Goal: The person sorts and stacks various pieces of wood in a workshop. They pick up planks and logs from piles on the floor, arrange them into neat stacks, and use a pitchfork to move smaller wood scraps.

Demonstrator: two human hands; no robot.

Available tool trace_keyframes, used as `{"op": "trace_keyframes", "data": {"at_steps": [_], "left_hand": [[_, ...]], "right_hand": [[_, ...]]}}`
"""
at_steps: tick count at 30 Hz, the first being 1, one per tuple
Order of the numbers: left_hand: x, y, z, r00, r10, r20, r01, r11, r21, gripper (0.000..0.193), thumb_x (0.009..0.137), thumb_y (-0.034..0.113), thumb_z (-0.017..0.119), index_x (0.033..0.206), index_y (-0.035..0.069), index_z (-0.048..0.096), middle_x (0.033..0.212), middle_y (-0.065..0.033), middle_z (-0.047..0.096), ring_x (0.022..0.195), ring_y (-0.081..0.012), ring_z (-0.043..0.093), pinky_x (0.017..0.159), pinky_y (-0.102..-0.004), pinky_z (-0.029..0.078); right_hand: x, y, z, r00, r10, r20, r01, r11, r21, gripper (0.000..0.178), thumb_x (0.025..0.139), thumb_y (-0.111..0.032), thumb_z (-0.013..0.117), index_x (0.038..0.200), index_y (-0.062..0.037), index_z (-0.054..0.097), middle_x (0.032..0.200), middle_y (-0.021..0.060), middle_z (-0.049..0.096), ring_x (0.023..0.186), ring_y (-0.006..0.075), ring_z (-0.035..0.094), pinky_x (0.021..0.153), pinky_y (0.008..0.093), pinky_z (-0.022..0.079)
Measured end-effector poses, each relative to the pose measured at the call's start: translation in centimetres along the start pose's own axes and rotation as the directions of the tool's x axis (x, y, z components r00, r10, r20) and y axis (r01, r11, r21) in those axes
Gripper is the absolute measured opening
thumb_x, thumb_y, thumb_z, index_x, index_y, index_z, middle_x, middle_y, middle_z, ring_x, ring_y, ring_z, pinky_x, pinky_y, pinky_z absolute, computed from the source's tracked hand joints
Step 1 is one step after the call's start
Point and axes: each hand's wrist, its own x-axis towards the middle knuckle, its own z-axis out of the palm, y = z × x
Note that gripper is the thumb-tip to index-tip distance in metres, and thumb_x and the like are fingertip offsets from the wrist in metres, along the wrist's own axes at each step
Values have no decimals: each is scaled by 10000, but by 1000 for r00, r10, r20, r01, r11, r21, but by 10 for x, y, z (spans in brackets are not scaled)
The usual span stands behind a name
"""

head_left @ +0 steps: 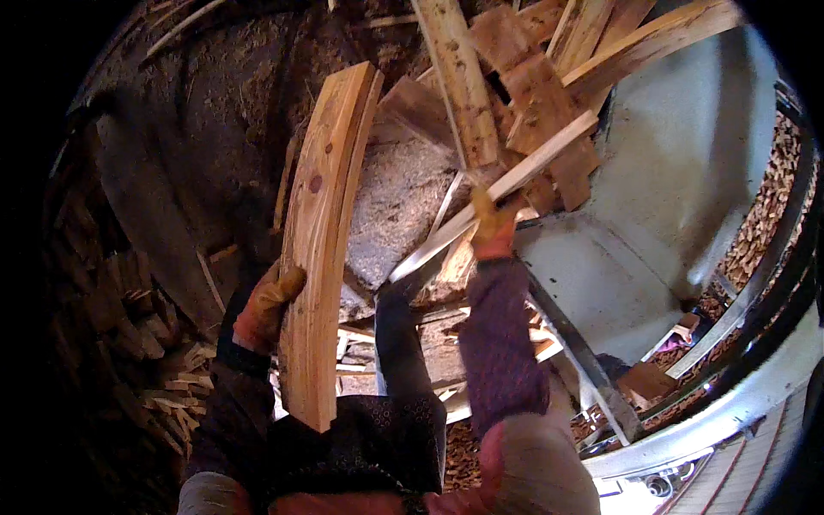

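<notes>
My left hand, in an orange and yellow work glove, grips the left edge of a long wooden plank. The plank stands tilted up in front of me, with dark knots on its face and a lengthwise seam; I cannot tell if it is one piece or two stacked. My right hand, gloved the same way, is closed around the middle of a narrow wooden strip that slants from lower left to upper right. Just beyond that hand, a rough board lies over a heap of brown wood pieces.
A pale metal panel rises at the right, with a metal bar along its near side. Chopped wood is piled at the lower left. Beyond the right rim stands stacked wood. A grey rough slab lies between the hands.
</notes>
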Motion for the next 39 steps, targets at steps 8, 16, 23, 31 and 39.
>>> {"op": "trace_keyframes", "data": {"at_steps": [8,16,23,31,39], "left_hand": [[28,-76,-34,972,-52,228,172,818,-549,649,980,519,621,1411,41,542,1203,-116,689,991,-216,696,848,-370,599],[66,-31,-20,940,194,282,24,784,-621,644,1003,569,535,1442,99,511,1249,-133,665,1061,-250,695,841,-398,626],[55,-31,-18,920,278,278,-33,759,-650,599,1013,545,518,1471,163,467,1346,-141,613,1102,-271,683,792,-436,654],[50,-16,-18,986,137,98,-46,781,-623,602,1010,510,556,1388,43,557,1183,-136,705,974,-237,720,828,-400,624],[58,8,6,995,47,85,15,792,-610,581,982,518,613,1316,42,617,1092,-127,740,917,-246,732,817,-410,618]], "right_hand": [[-25,-61,11,884,-215,414,391,827,-405,1031,767,-426,826,1546,-18,289,1388,213,529,1208,330,571,1033,428,479],[220,-92,-108,898,-306,314,347,56,-936,1240,623,-563,898,1569,-58,277,1374,249,554,1223,392,584,1004,463,515],[126,-50,-43,942,-124,313,307,-62,-950,957,655,-424,884,1485,-143,500,1082,206,684,988,399,676,855,497,558],[124,-115,2,839,169,516,465,269,-844,710,774,-390,822,1382,-111,583,1206,234,690,1116,388,669,928,464,533],[278,-42,46,917,-1,400,304,651,-696,885,729,-521,869,1302,80,565,1198,229,702,1041,366,684,901,430,540]]}}
